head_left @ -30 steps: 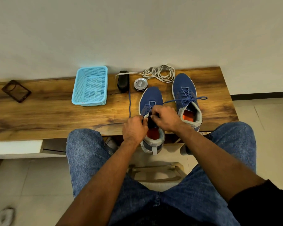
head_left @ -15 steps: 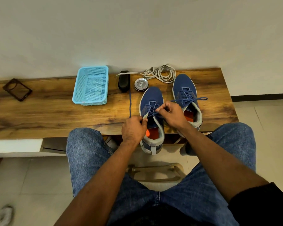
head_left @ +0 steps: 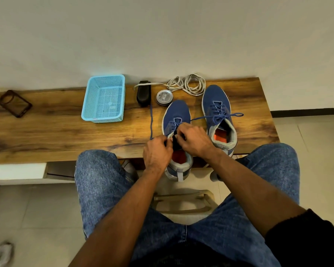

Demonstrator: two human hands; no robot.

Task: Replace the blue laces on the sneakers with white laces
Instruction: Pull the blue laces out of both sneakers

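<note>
Shifted back down since half a second ago: right hand (head_left: 196, 138), then lifted toward the toe with a loop of blue lace (head_left: 206, 118), now low again over the tongue of the left sneaker (head_left: 176, 120), knuckles nearly meeting the left hand (head_left: 157, 151). Same stretch of lace drawn out to the right, across to the right sneaker (head_left: 218, 112); another free end trailing straight up the desk (head_left: 66, 132) toward the black brush (head_left: 143, 92).

Head view, the only one: both hands curled, fingertips pinching at the upper eyelets, left one on the grey eyelet edge, right one apparently on the lace itself, though the exact strand hidden under the fingers. Heel of the near sneaker hanging over the desk edge above the lap. Right sneaker fully laced in blue. White laces (head_left: 187, 85) coiled and untouched at the back by the wall, just beyond the round tin (head_left: 164, 96). Blue basket (head_left: 104, 99) and phone case (head_left: 14, 103) well off to the left.

Judged from this: unlacing of the first shoe partway, top rows loosened, lower crossings yet to pull; no white threading started.
</note>
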